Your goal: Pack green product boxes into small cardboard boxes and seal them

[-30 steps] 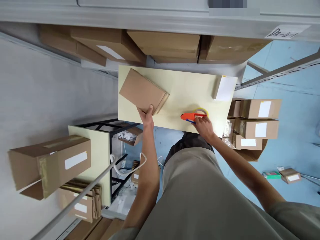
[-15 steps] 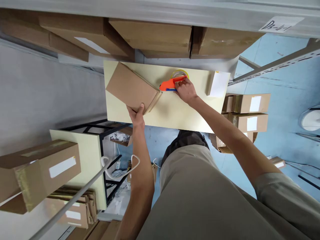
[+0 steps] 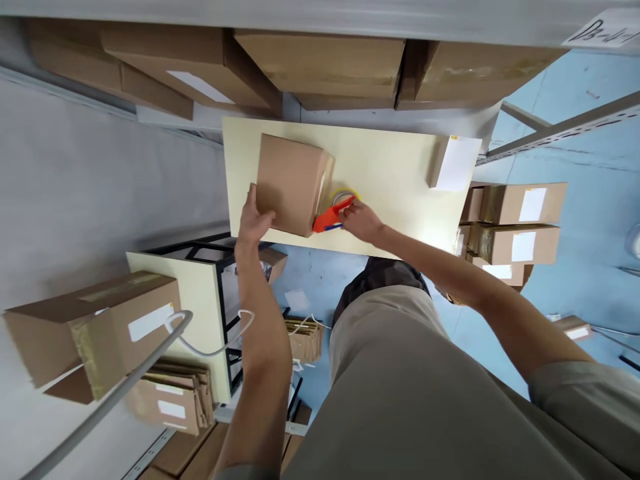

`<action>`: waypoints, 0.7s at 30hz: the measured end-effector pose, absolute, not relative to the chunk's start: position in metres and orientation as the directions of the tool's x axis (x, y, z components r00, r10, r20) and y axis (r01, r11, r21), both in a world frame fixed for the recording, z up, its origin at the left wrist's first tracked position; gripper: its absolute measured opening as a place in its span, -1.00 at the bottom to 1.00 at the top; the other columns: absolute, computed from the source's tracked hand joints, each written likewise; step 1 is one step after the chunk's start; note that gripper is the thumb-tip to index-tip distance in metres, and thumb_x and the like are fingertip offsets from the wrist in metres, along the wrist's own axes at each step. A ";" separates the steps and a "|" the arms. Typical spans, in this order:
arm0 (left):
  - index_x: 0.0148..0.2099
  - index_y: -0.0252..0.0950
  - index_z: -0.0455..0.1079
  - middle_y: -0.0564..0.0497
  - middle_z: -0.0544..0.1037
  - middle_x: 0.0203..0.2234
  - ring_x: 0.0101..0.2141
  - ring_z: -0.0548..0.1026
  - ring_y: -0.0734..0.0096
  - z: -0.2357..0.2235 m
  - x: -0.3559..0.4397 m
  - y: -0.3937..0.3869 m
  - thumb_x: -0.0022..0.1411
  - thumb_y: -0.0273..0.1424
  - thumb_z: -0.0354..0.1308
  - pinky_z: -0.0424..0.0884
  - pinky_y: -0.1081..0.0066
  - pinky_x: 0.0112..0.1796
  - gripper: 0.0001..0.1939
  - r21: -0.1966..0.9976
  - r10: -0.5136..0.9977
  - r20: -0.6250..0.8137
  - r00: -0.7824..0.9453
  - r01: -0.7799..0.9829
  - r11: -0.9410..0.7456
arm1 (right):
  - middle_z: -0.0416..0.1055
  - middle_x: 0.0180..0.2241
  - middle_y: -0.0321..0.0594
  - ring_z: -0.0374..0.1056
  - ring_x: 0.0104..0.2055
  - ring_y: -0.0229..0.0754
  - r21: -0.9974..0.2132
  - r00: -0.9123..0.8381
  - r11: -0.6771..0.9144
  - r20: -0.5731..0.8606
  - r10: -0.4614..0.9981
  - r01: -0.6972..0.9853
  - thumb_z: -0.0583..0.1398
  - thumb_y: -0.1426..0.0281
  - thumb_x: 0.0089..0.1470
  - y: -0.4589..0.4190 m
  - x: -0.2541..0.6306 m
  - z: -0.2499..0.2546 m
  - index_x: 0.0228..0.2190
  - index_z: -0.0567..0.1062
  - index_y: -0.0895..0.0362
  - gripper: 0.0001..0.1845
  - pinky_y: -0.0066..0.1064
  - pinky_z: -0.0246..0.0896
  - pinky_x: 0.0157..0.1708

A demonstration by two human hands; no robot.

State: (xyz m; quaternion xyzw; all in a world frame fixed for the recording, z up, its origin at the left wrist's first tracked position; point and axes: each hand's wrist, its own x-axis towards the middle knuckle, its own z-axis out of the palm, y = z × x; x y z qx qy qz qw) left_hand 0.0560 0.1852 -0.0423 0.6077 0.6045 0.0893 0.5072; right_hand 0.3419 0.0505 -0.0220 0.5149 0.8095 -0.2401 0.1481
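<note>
A closed brown cardboard box (image 3: 290,183) sits on the cream tabletop (image 3: 395,160), toward its left end. My left hand (image 3: 255,219) grips the box's near left corner, thumb over the top and fingers along the left side. In my right hand (image 3: 361,220) is an orange tape dispenser (image 3: 327,219) with a blue part and a roll of tape (image 3: 344,196). The dispenser's front end is at the box's near right corner; whether tape is stuck there I cannot make out.
A white box (image 3: 456,163) stands at the table's right end. Large cartons (image 3: 320,67) fill the shelf beyond. To the left, an open carton (image 3: 125,323) rests on a side table (image 3: 200,287), near a grey pole (image 3: 120,393). Labelled boxes (image 3: 525,223) are stacked at right.
The box has turned to lie squarer on the table. My left hand has shifted from its near edge to its left corner. My right hand brought the tape dispenser nearer to me.
</note>
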 end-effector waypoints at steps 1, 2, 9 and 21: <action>0.68 -0.06 -0.06 -0.05 0.03 0.63 0.61 -0.17 -0.11 -0.042 0.066 0.187 0.12 -0.34 0.37 -0.33 -0.17 0.56 0.17 0.678 0.835 -0.503 0.224 0.701 0.220 | 0.67 0.03 0.21 0.58 0.14 0.14 -0.259 -0.420 0.333 -0.500 0.757 0.907 0.04 0.60 0.40 0.046 0.323 -0.019 0.17 0.54 0.45 -0.55 0.00 0.10 0.43; 0.69 -0.04 -0.10 -0.01 -0.07 0.65 0.62 -0.30 -0.06 -0.042 0.080 0.188 0.19 -0.28 0.35 -0.45 -0.14 0.55 0.14 0.649 0.850 -0.489 0.197 0.733 0.204 | 0.68 0.02 0.22 0.58 0.13 0.13 -0.278 -0.394 0.288 -0.509 0.765 0.917 0.04 0.62 0.38 0.042 0.305 -0.017 0.17 0.55 0.44 -0.55 0.00 0.11 0.42; 0.63 -0.04 0.08 0.01 -0.23 0.67 0.55 -0.70 -0.16 -0.064 0.200 0.166 0.21 0.05 0.49 -0.56 -0.37 0.50 0.10 0.792 0.924 -0.279 0.262 0.606 0.067 | 0.69 0.00 0.20 0.61 0.04 0.11 -0.323 -0.212 0.031 -0.545 0.811 0.946 0.00 0.65 0.38 0.034 0.224 -0.018 0.13 0.58 0.35 -0.53 -0.05 0.30 0.23; 0.63 0.01 0.11 0.03 -0.18 0.66 0.54 -0.70 -0.31 -0.082 0.202 0.172 0.09 -0.33 0.53 -0.59 -0.47 0.45 0.14 0.832 0.939 -0.180 0.294 0.555 -0.015 | 0.68 -0.02 0.24 0.61 0.04 0.13 -0.288 -0.148 -0.026 -0.566 0.811 0.957 0.16 0.41 0.45 -0.019 0.299 -0.018 0.16 0.53 0.36 -0.62 -0.04 0.26 0.29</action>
